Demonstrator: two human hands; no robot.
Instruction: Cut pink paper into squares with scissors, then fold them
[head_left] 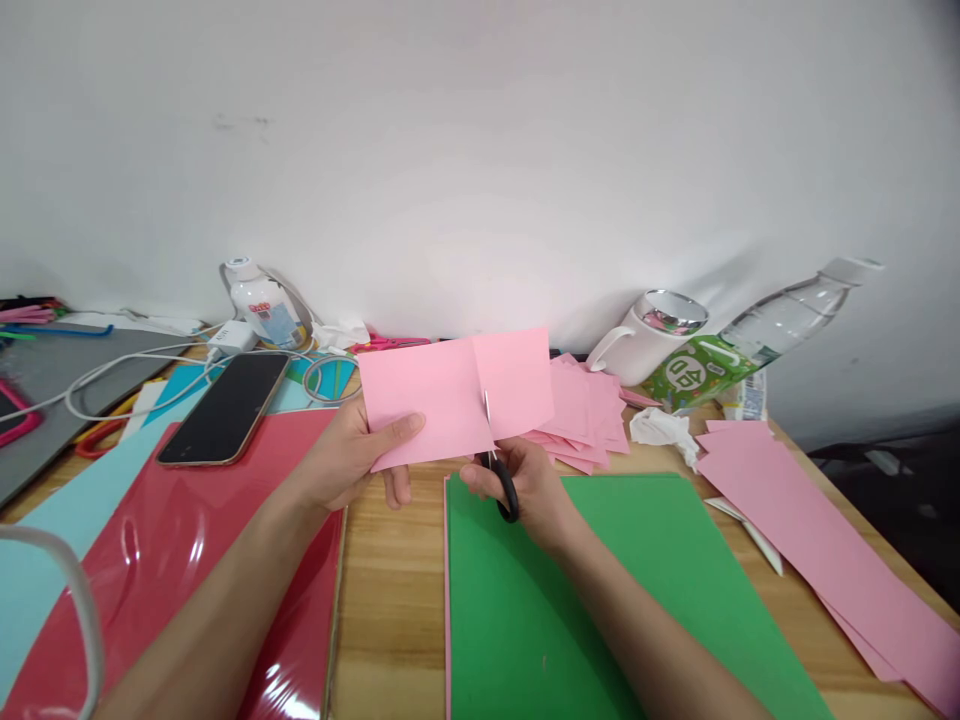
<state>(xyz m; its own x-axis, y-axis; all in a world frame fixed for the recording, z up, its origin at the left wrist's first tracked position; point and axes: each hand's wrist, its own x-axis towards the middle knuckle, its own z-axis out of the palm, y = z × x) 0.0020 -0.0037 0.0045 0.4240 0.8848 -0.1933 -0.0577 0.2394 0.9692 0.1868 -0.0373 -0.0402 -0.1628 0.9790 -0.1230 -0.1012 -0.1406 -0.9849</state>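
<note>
Left hand (349, 462) pinches paper (427, 400) by its left half, held up over the desk's (390, 580) middle. Right hand (529, 485) is closed round scissors (501, 480), blades partway up the sheet. Right half is unsupported. It may sag and drag the cut crooked, or tear.

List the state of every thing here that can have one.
Pink sheet, held up off the table, being cut.
Scissors, blade in the sheet.
Left hand, gripping the sheet's left end.
Right hand, fingers around the scissors' handle.
Phone, face up, screen dark.
Bottle, capped.
Tissue, crumpled.
Pink squares, piled.
</note>
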